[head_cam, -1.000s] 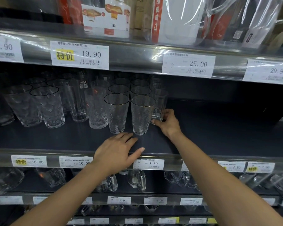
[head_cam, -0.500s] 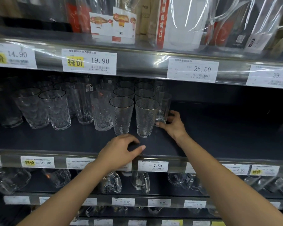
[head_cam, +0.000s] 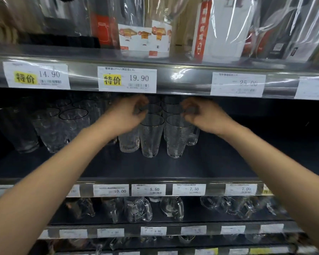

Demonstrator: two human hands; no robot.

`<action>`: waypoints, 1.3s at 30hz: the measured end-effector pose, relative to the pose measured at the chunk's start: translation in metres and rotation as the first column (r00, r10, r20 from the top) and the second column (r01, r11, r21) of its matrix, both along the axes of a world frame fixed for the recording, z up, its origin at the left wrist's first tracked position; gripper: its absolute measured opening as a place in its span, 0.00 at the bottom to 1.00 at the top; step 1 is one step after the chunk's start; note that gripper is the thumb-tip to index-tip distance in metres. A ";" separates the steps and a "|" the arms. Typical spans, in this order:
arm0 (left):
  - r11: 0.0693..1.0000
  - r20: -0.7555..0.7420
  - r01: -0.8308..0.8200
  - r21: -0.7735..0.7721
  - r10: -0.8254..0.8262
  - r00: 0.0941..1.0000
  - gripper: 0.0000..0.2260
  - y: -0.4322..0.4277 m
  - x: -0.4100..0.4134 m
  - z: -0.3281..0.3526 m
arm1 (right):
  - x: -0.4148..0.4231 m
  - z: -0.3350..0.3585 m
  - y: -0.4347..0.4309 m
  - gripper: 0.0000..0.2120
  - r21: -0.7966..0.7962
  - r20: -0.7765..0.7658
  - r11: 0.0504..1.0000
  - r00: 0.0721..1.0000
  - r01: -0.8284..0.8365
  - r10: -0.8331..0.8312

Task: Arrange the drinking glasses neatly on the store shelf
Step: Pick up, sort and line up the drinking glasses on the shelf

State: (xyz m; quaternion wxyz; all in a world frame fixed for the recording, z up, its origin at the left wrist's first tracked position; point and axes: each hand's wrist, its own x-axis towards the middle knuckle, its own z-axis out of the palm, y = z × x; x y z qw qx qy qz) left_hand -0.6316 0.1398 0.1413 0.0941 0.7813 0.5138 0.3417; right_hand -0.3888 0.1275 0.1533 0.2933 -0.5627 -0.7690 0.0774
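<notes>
While your left hand (head_cam: 127,115) and right hand (head_cam: 206,116) curl above the drinking glasses (head_cam: 151,137), blur hides whether your fingers (head_cam: 142,109) grip any. Between them two rows stand straight on the shelf (head_cam: 228,159); leftward ones look loose, so probably unfinished.

Drinking glasses (head_cam: 151,137): clear, dimpled allover texture, thin gold-ish rim line.
Shelf (head_cam: 173,168): dk blue-grey, plain.
Price tag (head_cam: 127,80): white w/ yellow block, blk digits.
Box strip (head_cam: 203,30), upper tier: red w/ white chars.
Mugs (head_cam: 138,210), lower tier: clear.

blurred left hand (head_cam: 125,115) and right hand (head_cam: 205,115), rear glasses (head_cam: 170,107) partly behind them, price tag (head_cam: 314,88) cropped at right
</notes>
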 end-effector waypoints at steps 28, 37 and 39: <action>0.950 -0.473 0.175 -0.258 -0.282 0.835 0.11 0.102 0.027 -0.009 | -0.017 -0.017 0.076 0.16 -0.220 0.309 0.972 0.939 -0.084 0.151; 0.930 -0.453 0.197 -0.311 -0.327 0.829 0.11 0.108 0.026 -0.005 | -0.014 -0.019 0.084 0.16 -0.202 0.262 0.975 0.954 -0.095 0.147; 0.927 -0.446 0.207 -0.312 -0.335 0.830 0.10 0.108 0.026 -0.005 | -0.015 -0.019 0.086 0.16 -0.201 0.267 0.975 0.952 -0.098 0.151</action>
